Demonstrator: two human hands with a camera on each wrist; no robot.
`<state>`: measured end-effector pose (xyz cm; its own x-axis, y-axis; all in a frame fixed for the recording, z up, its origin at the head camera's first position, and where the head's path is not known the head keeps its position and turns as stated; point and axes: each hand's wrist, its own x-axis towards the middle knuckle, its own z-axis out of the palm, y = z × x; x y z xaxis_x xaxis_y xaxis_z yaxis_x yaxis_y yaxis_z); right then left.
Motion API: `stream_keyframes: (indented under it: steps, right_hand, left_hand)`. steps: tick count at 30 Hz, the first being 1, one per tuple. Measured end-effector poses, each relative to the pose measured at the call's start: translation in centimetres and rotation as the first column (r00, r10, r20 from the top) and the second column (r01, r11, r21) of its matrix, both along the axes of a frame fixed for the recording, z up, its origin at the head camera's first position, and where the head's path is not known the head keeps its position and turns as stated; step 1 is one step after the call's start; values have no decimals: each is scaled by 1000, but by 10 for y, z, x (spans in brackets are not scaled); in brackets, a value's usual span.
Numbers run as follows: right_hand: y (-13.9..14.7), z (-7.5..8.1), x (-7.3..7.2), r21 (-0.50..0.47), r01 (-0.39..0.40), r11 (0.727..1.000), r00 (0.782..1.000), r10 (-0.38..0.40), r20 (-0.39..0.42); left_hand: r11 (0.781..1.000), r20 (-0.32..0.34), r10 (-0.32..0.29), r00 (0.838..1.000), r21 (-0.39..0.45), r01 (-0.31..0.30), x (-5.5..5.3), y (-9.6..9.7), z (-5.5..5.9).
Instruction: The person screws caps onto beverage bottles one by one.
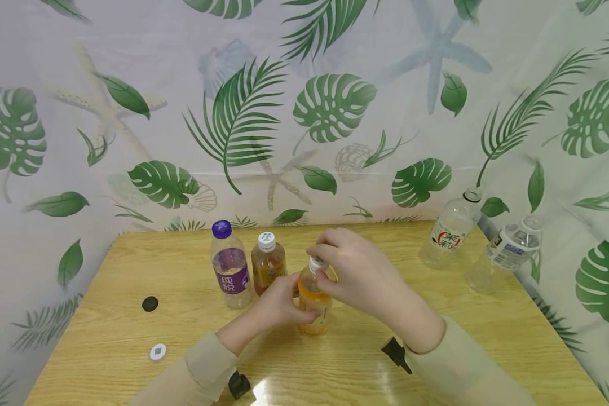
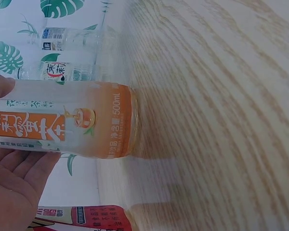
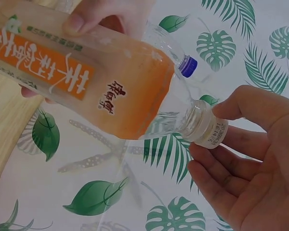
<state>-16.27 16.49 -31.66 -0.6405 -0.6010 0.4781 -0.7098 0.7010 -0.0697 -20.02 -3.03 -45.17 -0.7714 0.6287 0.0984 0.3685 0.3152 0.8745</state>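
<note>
A clear plastic bottle with an orange label (image 1: 316,304) stands on the table between both hands. My left hand (image 1: 284,304) grips its body low down, fingers wrapped round the label, as the left wrist view also shows. At the top, my right hand (image 1: 357,270) pinches the white bottle cap (image 3: 209,126) between thumb and fingers. The cap sits on the bottle's neck; whether it is loose cannot be seen. Just left of the left hand stands a brown drink bottle with a white cap (image 1: 268,256). Beside that is a bottle with a purple cap and label (image 1: 232,270).
Two capless clear bottles, one with a red-and-green label (image 1: 448,234) and one with a blue-and-white label (image 1: 510,251), stand at the back right. A black cap (image 1: 150,304) and a white cap (image 1: 158,352) lie on the left of the wooden table (image 1: 106,282). A leaf-patterned curtain (image 1: 284,141) hangs behind.
</note>
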Motion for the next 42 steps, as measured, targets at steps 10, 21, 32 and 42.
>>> stream_keyframes:
  steps: [10, 21, 32, 42]
  right_hand:
    - [5, 0, -1, 4, -6, 1000, 996, 6, 93]
    - [-5, 2, -4, 16, 212, 977, 970, -212, 120]
    - [-3, -2, -4, 31, 225, 974, 971, -226, 70]
    - [3, 4, -2, -33, -3, 999, 985, 9, 171]
  left_hand:
    - [1000, 6, 10, 1000, 8, -10, 3, 2, -4]
    - [1000, 18, 15, 1000, -11, -15, 1, 0, 0]
    - [1000, 35, 15, 999, -14, -15, -1, -1, 1]
    - [1000, 26, 6, 1000, -3, -6, 0, -2, 3]
